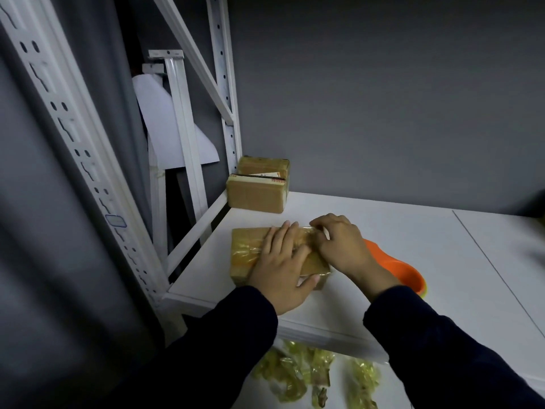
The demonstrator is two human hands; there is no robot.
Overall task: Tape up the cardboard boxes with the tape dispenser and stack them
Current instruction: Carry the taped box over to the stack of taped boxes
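Grey wall [383, 98] — white shelving [67, 119]

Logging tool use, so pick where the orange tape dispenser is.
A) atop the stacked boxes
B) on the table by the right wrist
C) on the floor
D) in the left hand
B: the orange tape dispenser lies on the white table beside the right hand, which does not hold it.

1 wide-angle head-worn camera looks forward and down, close above the white shelf board [383, 231].
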